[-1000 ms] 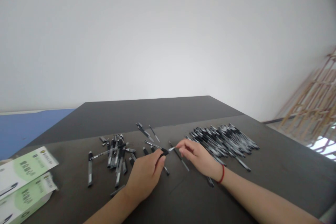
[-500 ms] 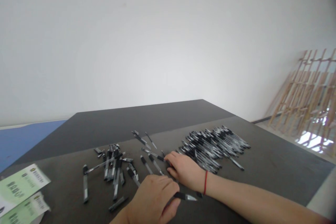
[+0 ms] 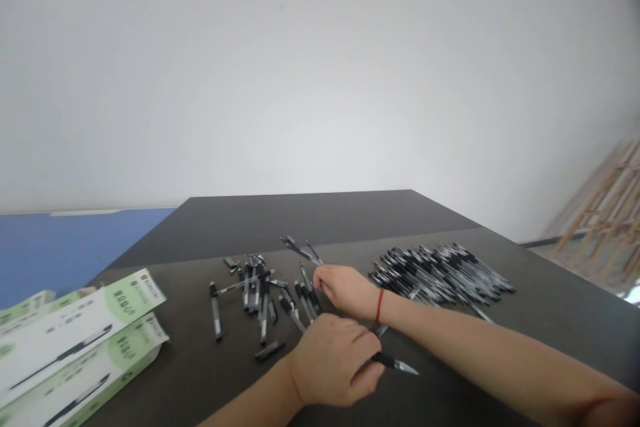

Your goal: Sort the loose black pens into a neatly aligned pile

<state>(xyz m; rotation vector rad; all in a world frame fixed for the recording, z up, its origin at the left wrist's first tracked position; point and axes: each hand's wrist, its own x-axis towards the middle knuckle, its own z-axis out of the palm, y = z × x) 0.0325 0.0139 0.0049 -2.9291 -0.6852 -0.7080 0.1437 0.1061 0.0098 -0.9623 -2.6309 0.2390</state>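
pen (image 3: 394,364) is blk w/ silvery tip (image 3: 408,368); pen boxes (image 3: 95,317) grn & wht; wrist cord (image 3: 380,307) red; tabletop (image 3: 320,217) dk grey.

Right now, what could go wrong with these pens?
1. The pen in the left hand has its pointed end exposed, close below the right forearm in this view; it might mark skin if they meet.
2. The right hand is right beside loose pens; a brush could scatter them.
3. The forearm overlaps the near edge of the large pen pile in view; a low sweep might disturb it.
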